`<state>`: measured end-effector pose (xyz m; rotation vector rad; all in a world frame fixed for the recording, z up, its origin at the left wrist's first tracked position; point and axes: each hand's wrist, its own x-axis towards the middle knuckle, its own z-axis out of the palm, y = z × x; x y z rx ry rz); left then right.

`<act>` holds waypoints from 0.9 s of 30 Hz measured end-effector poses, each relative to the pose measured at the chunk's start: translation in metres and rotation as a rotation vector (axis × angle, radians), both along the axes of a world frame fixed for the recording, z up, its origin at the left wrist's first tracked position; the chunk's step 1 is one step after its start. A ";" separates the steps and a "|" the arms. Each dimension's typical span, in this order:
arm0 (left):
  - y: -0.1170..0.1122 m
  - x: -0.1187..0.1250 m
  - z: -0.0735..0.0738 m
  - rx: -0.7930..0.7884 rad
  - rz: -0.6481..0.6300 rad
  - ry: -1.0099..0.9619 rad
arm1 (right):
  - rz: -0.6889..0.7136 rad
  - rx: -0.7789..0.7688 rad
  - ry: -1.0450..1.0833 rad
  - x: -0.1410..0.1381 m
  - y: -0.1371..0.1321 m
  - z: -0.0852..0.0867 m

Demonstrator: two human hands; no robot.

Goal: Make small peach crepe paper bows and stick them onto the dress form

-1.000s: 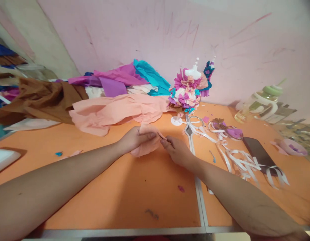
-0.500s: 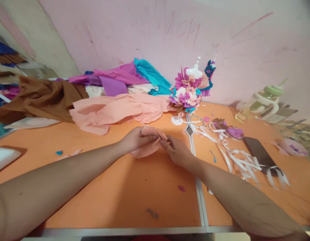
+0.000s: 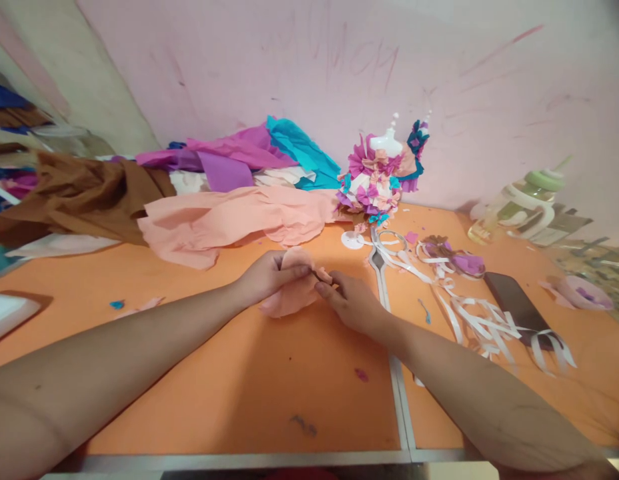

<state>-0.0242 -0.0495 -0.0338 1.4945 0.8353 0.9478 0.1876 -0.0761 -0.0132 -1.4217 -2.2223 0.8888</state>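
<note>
My left hand point(image 3: 267, 277) is closed on a piece of peach crepe paper point(image 3: 292, 297), its thumb lying along the paper. The paper hangs below the fingers in a rounded, soft-edged sheet, a little above the orange table. Close on its right, my right hand point(image 3: 347, 297) is closed in a pinch around a thin dark tool point(image 3: 315, 273) that points at the paper; most of it is hidden by the fingers. A small peach flap point(image 3: 323, 274) stands out by the right fingertips. Behind the hands lies a large crumpled peach crepe sheet point(image 3: 229, 217).
Brown point(image 3: 99, 193), purple point(image 3: 227, 170) and teal crepe paper point(image 3: 304, 150) lie heaped at the back. A small dress form point(image 3: 372, 177) covered in paper flowers stands by the wall. To the right are white ribbons point(image 3: 474, 317), a dark phone point(image 3: 514, 303) and a green-lidded bottle point(image 3: 524, 203).
The peach paper has shifted slightly between my fingers, and a small flap of it now sticks out by the right fingertips. Both hands stay almost in place.
</note>
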 end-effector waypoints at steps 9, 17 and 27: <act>0.000 -0.001 -0.002 0.009 0.103 0.134 | 0.034 0.005 0.082 0.000 -0.003 0.005; 0.000 -0.001 -0.005 -0.008 0.063 0.139 | 0.023 0.025 0.053 -0.001 -0.001 0.003; -0.002 0.002 0.002 -0.007 -0.064 -0.085 | 0.037 0.033 0.036 0.000 0.001 0.002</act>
